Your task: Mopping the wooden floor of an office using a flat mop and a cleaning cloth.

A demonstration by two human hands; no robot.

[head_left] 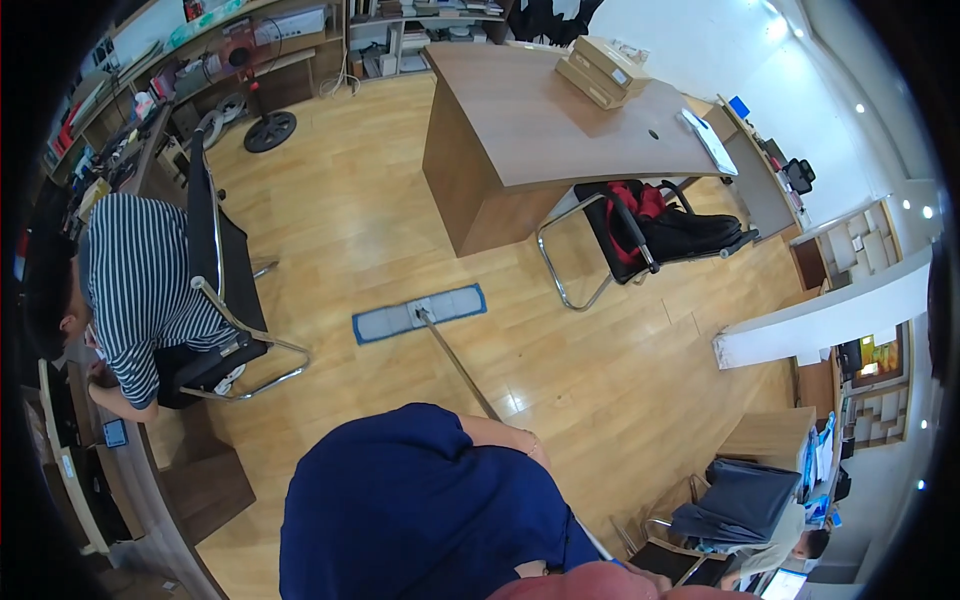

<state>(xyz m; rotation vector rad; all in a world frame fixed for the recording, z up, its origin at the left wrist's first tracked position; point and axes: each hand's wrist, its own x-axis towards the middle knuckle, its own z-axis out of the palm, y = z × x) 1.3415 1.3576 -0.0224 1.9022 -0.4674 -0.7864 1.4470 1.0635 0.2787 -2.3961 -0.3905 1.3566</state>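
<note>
A flat mop (450,302) with a grey-white pad and blue fringe lies on the wooden floor in front of me. Its thin metal handle (457,362) slants down to the right and passes behind my bare forearm (500,437), which comes out of a dark blue sleeve and has a thin band at the wrist. That forearm looks like the left one; the fingers of my left hand are hidden. Lower right, a pale stretch of handle shows again beside my right hand (652,578), only a small part of which appears, seemingly closed round the upper end.
A striped-shirted person (150,290) sits on a black chair (235,290) at the left desk. Ahead stands a brown desk (520,110) with boxes (603,72). A chair (630,235) holds a black and red bag. A fan (268,130) stands far left, a white pillar (820,310) right.
</note>
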